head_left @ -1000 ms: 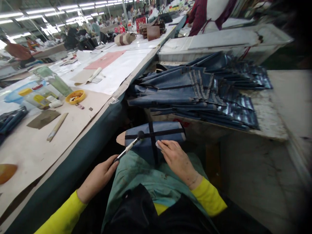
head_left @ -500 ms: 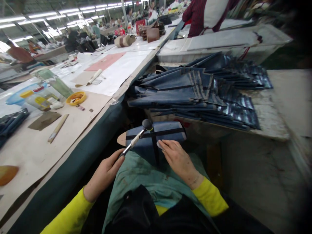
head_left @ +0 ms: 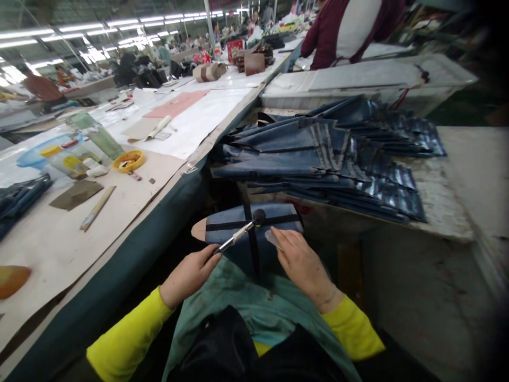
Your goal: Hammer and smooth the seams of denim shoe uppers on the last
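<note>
My left hand [head_left: 191,277] is closed around the handle of a hammer [head_left: 240,232] with a round black head. That head is over the crossing of two black strips on a blue leather-like piece [head_left: 226,216], which lies over a pale, pointed form [head_left: 199,229] above my lap. My right hand [head_left: 301,261] pinches a small, flat, whitish piece [head_left: 272,239] just right of the hammer head, close to the blue surface. I cannot make out what kind of tool this piece is. A green apron [head_left: 222,297] covers my lap.
Stacked blue pieces [head_left: 294,143] lie on a bench ahead and to the right. The left table [head_left: 131,207] holds a yellow dish [head_left: 128,161], a green bottle [head_left: 97,137], a clear jar [head_left: 67,162] and a wooden-handled brush [head_left: 98,208]. A person in a dark red sleeve [head_left: 316,40] is beyond.
The hammer and my left hand have moved right, and its head now sits at the strips' crossing. My right hand has shifted slightly right with the whitish piece.
</note>
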Demonstrator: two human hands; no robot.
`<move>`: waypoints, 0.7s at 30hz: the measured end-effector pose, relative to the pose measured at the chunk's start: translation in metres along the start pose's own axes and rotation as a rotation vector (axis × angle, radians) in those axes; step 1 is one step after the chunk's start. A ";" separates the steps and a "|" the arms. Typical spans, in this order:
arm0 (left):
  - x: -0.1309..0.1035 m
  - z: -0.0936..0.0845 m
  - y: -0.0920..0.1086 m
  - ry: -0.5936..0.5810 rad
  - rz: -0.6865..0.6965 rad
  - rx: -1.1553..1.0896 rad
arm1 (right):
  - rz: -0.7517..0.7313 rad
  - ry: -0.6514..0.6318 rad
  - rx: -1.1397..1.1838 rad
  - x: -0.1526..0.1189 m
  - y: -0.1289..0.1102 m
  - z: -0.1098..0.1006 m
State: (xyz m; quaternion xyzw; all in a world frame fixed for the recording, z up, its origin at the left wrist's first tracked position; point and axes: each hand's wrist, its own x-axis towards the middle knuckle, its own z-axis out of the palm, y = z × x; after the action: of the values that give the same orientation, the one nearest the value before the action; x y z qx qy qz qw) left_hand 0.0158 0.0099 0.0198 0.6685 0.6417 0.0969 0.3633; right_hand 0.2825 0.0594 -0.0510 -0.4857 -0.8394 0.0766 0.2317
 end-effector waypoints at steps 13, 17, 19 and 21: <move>0.030 0.016 0.034 0.007 0.141 0.050 | -0.027 -0.021 -0.078 -0.012 -0.001 0.004; 0.044 0.017 0.050 -0.023 0.186 0.120 | -0.023 -0.011 -0.073 -0.012 0.001 0.005; 0.047 0.016 0.058 -0.038 0.198 0.170 | -0.027 -0.011 -0.065 -0.012 0.001 0.005; 0.047 0.015 0.065 -0.016 0.238 0.152 | -0.028 0.001 -0.054 -0.011 0.002 0.005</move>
State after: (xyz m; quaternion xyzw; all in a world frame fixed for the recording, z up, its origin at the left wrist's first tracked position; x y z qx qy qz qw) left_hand 0.0830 0.0539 0.0332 0.7662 0.5605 0.0852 0.3025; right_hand 0.2864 0.0516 -0.0600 -0.4801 -0.8478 0.0503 0.2197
